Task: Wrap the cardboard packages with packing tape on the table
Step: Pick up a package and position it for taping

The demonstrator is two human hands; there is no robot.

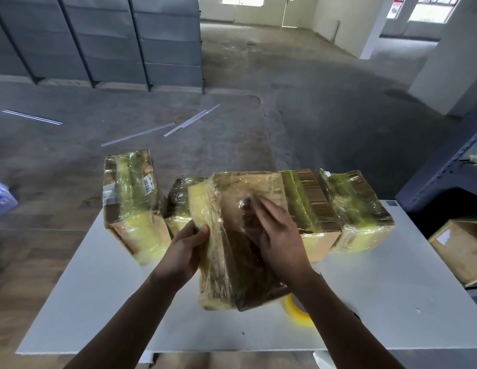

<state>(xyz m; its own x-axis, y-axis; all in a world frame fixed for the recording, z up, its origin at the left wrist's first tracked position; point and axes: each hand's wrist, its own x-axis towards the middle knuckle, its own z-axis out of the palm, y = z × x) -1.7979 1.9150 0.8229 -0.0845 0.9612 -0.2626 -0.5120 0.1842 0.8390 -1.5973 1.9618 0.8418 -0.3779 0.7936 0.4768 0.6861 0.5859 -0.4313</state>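
A cardboard package [232, 262] wrapped in clear yellowish tape is held above the white table [99, 302], tilted toward me. My left hand [185, 251] grips its left edge, fingers curled round it. My right hand [278, 235] lies flat on its top face with straight fingers pressing on the tape. A yellow tape roll [298, 312] lies on the table under my right forearm, partly hidden.
Taped packages stand behind: one tall at the left [133, 206], a low one [178, 206] behind the held package, two at the right [312, 217] [357, 211]. A cardboard box [461, 251] sits on a dark rack [450, 182] at the right.
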